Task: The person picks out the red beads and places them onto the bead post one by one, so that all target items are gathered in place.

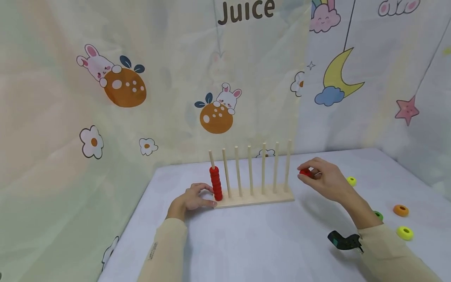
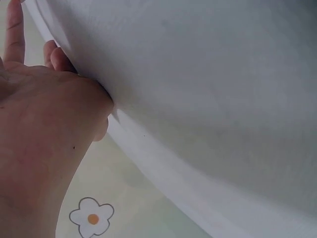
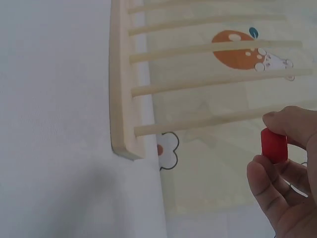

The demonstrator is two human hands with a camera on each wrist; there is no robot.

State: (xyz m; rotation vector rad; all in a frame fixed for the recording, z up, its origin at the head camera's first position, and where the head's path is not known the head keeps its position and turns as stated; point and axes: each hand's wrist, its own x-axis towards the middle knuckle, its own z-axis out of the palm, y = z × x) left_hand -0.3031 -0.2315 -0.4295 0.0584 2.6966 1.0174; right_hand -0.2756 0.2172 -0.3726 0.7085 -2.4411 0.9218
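Observation:
A pale wooden peg rack [image 1: 254, 199] stands on the table, several upright pegs rising from its base. Red beads [image 1: 216, 184] are stacked on its leftmost peg, the peg's tip showing above them. At that end, my left hand [image 1: 193, 197] holds the base, thumb at the front corner and fingers reaching behind the stack. The left wrist view shows this hand [image 2: 44, 114] low by the table, with the rack outside the picture. My right hand [image 1: 325, 178] pinches a red bead [image 3: 274, 146] between thumb and fingers, raised to the right of the rack's rightmost peg.
Loose beads lie on the right side of the table: a yellow bead [image 1: 351, 181] behind my right hand, an orange bead [image 1: 401, 210], a green bead [image 1: 378, 215] partly hidden by my forearm, and another yellow bead [image 1: 404, 233]. A black device [image 1: 344, 240] sits at my right sleeve. A printed curtain [image 1: 176, 98] hangs behind.

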